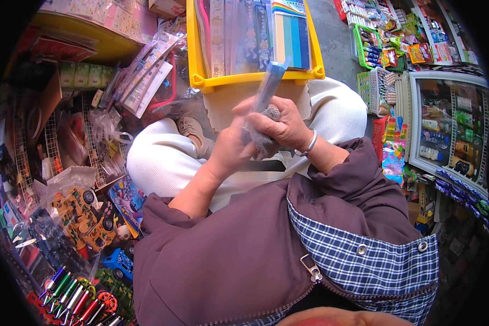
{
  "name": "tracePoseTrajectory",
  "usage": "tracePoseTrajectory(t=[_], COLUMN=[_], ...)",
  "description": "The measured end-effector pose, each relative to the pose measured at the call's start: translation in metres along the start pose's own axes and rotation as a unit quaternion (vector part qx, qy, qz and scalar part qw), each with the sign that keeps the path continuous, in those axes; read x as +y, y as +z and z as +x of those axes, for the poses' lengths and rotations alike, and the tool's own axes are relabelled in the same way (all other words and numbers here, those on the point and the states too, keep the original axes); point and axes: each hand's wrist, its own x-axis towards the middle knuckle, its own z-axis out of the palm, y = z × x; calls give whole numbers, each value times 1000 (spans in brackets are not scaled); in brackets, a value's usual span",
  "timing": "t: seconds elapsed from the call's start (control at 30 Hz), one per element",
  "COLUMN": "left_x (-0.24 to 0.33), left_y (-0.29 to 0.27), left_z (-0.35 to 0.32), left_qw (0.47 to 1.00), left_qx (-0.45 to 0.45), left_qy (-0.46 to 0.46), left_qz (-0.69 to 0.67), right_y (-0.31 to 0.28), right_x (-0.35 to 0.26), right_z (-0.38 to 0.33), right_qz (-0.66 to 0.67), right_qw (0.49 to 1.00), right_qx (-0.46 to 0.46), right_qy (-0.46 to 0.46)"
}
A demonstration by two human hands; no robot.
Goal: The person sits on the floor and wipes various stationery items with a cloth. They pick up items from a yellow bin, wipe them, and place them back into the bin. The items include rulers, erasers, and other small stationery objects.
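Note:
My left hand (228, 149) grips the lower end of a long clear plastic packet (267, 87) with a blue top, held upright over my lap. My right hand (282, 126), with a silver bangle at the wrist, presses a grey rag (262, 142) against the packet. Both hands hover just in front of a yellow crate (255, 79) filled with more flat packets of stationery. I sit with white trousers and purple sleeves showing.
To the left hang wire racks with packaged goods, boxed yellow toy vehicles (84, 214) and a row of coloured pens (70, 296). On the right stand a glass-door fridge (451, 127) with bottles, small baskets (380, 87) and snack packets.

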Motion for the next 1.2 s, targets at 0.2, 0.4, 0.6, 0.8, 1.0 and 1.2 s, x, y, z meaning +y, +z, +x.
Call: tracePoseTrajectory(t=[0.2, 0.4, 0.6, 0.8, 1.0, 1.2], left_x=[16, 17, 16, 13, 9, 6], left_y=[-5, -7, -6, -4, -2, -2], left_z=[-1, 0, -1, 0, -1, -2], left_qw=[997, 993, 992, 995, 997, 998], left_qx=[-34, -66, -66, -47, -30, -15], left_qy=[-61, -58, -51, -62, -39, -32], left_qz=[10, 76, 97, 65, 61, 52], right_y=[-7, -10, -12, -8, -7, -4], right_x=[-9, -12, -12, -10, -7, -3], right_z=[0, 2, 4, 3, 3, 3], right_qz=[-3, 68, 71, 71, 60, 29], right_qw=[999, 991, 993, 995, 997, 999], right_qx=[41, 118, 96, 61, 27, 10], right_qy=[-15, -5, -4, 16, 29, 35])
